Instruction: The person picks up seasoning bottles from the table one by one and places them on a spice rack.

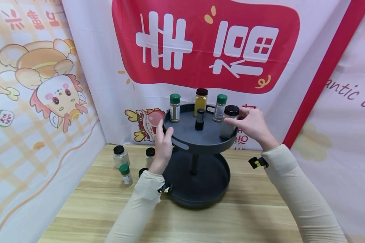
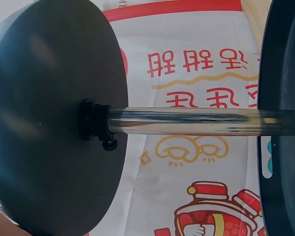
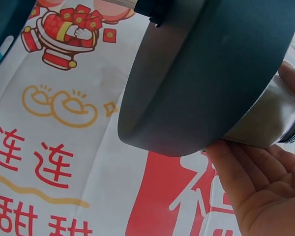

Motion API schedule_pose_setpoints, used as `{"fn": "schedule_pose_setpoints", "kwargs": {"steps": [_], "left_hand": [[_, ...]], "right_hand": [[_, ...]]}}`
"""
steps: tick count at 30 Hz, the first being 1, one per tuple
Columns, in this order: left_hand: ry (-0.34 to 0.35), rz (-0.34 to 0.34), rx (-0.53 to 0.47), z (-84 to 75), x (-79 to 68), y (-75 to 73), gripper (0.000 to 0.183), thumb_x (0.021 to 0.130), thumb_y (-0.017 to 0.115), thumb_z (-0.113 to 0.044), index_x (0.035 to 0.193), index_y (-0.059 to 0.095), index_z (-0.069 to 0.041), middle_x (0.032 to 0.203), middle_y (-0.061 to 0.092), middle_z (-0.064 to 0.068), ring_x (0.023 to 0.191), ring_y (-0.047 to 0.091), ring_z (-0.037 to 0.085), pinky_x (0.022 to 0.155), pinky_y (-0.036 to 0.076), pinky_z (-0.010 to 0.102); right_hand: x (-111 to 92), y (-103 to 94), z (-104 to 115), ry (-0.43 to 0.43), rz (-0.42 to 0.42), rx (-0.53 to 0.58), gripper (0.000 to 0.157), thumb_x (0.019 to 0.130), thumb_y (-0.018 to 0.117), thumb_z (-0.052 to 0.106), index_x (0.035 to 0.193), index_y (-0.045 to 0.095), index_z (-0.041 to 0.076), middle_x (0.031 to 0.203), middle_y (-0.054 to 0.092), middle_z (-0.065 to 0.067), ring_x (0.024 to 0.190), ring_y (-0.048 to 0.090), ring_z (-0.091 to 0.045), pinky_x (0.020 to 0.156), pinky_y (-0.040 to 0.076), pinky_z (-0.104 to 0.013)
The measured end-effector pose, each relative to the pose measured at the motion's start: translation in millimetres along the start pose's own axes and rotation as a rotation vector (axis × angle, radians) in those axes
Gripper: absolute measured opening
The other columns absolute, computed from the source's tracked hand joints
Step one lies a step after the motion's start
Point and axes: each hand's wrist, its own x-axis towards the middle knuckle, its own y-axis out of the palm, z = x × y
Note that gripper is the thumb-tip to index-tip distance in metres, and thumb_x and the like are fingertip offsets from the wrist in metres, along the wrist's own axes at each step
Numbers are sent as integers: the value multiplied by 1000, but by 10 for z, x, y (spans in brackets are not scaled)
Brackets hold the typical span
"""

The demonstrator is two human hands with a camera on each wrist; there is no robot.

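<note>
A dark two-tier round tray stand (image 1: 211,147) stands on the table. My left hand (image 1: 163,145) touches the left rim of its upper tray, fingers fairly straight; in the left wrist view just a bit of that hand shows under the upper tray (image 2: 59,118). At the right edge of the upper tray, my right hand (image 1: 253,125) grips a black-capped clear spice jar (image 1: 228,126) between thumb and fingers. On the same tray stand two green-capped spice jars (image 1: 174,109) (image 1: 220,109), a black-capped jar of yellow spice (image 1: 200,101) and a small dark bottle (image 1: 199,119).
Left of the stand, on the wooden table (image 1: 109,209), are a black-capped jar (image 1: 120,157), a green-capped jar (image 1: 126,175) and another black-capped jar (image 1: 150,155). One more black cap (image 1: 142,171) is partly hidden by the left arm. Printed cloth (image 1: 94,67) hangs behind.
</note>
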Motion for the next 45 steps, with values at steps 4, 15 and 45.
{"fn": "schedule_pose_setpoints", "kwargs": {"steps": [4, 15, 45], "left_hand": [[2, 3, 2, 9, -3, 4, 59, 100, 39, -26, 152, 15, -10, 156, 13, 4, 141, 13, 16, 112, 17, 38], [19, 3, 18, 22, -12, 7, 60, 100, 40, -30, 152, 15, -11, 156, 13, 4, 140, 14, 16, 112, 18, 39], [51, 33, -11, -22, 91, -261, 44, 101, 41, -18, 141, 36, 0, 143, 38, 15, 132, 35, 21, 108, 29, 34]], "right_hand": [[1, 2, -31, 5, 10, 1, 51, 75, 72, 55, 89, 67, 6, 83, 65, -8, 75, 55, -25, 62, 48, -33], [-6, -1, -107, 45, 53, 51, 55, 78, 71, 53, 106, 67, 7, 91, 66, -11, 79, 54, -26, 63, 47, -34], [-219, -82, -255, 105, 134, 208, 72, 82, 70, 47, 138, 44, 9, 130, 50, -13, 110, 52, -28, 90, 47, -45]]}}
